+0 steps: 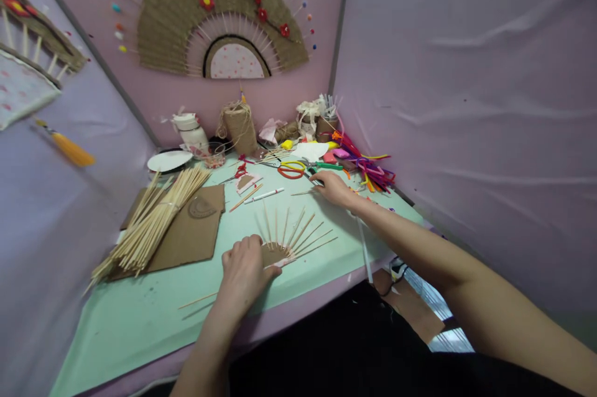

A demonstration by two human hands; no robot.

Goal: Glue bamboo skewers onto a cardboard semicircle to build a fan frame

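My left hand is closed on a small cardboard half-disc near the table's front, thumb along its lower edge. Several thin bamboo sticks fan out from the half-disc's rim. One more stick juts out left of my wrist. My right hand reaches to the back right, its fingers curled at a dark, slim thing I cannot make out. Just beyond it are green-handled pliers and scissors with red and yellow handles. A thin stick lies by its fingertips.
A bundle of bamboo sticks rests on a cardboard sheet at left. Mid-table are a white pen and small red scissors. Twine, a white bottle and pipe cleaners stand behind. A large fan hangs above.
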